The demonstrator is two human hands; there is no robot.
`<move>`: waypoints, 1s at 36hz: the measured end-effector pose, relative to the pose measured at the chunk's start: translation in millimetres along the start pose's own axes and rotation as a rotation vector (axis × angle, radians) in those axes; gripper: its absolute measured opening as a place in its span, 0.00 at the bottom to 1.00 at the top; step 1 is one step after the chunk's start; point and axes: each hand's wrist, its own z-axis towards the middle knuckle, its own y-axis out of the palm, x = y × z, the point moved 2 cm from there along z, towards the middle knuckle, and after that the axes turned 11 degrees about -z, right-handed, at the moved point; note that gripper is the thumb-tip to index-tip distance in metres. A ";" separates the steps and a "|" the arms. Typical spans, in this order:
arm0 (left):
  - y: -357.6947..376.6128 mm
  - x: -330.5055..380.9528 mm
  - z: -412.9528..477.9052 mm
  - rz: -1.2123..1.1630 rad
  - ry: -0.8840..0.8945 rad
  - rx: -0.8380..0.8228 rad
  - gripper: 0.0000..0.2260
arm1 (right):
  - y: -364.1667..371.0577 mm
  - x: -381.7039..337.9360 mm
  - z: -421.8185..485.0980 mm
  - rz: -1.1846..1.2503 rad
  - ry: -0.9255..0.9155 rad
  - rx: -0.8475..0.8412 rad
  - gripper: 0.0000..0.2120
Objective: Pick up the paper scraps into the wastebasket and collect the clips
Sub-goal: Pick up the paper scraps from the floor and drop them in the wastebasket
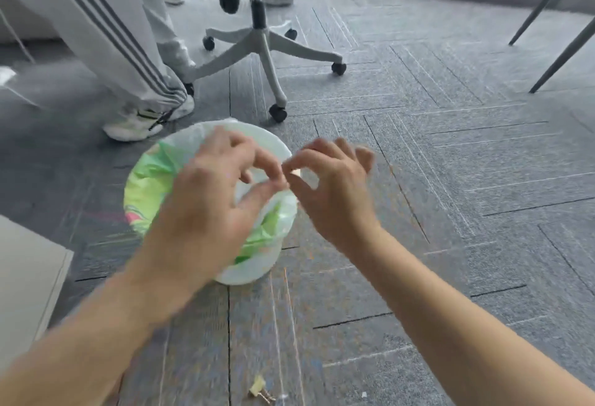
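A round white wastebasket (257, 273) lined with a pale bag stands on the grey carpet, with green wrappers (145, 186) inside. Both hands hover over its right rim. My right hand (331, 190) pinches a small pale scrap (295, 173) between thumb and forefinger. My left hand (206, 209) has thumb and forefinger meeting next to that scrap; blur hides whether it also touches it. A yellow binder clip (259, 388) lies on the carpet near the bottom edge, below the basket. A tiny white fleck (364, 394) lies to its right.
An office chair base (264, 48) on castors stands just behind the basket. A person's legs in striped grey trousers and a white shoe (145, 116) are at the upper left. Thin chair legs (560, 58) rise at the upper right. A pale cabinet corner (29, 277) sits at the left edge.
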 end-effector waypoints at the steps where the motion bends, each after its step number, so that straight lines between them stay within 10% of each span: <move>1: -14.6 -9.9 9.5 0.083 -0.042 0.030 0.04 | 8.2 -11.4 11.4 -0.036 -0.030 -0.089 0.04; 8: -48.6 -89.0 20.6 0.316 -0.470 -0.113 0.07 | 51.4 -46.9 42.4 -0.370 -0.041 -0.558 0.14; 13: -55.4 -90.7 14.3 0.406 -0.468 -0.095 0.10 | 41.8 -46.7 31.2 -0.422 -0.104 -0.593 0.06; 16: -51.8 -86.3 11.5 0.479 -0.403 -0.156 0.04 | 29.5 -40.9 15.3 -0.367 -0.160 -0.632 0.26; 21: -19.8 -66.1 -2.5 0.397 -0.095 -0.178 0.34 | -7.5 -15.6 -24.8 -0.115 0.018 -0.454 0.16; 27: 69.4 -18.5 -58.1 0.084 0.297 -0.216 0.22 | -55.9 44.0 -139.5 0.012 0.308 -0.224 0.13; 36: 195.6 -60.0 -179.1 -0.032 -0.266 -0.658 0.03 | -65.2 88.2 -325.1 -0.210 0.757 -0.567 0.07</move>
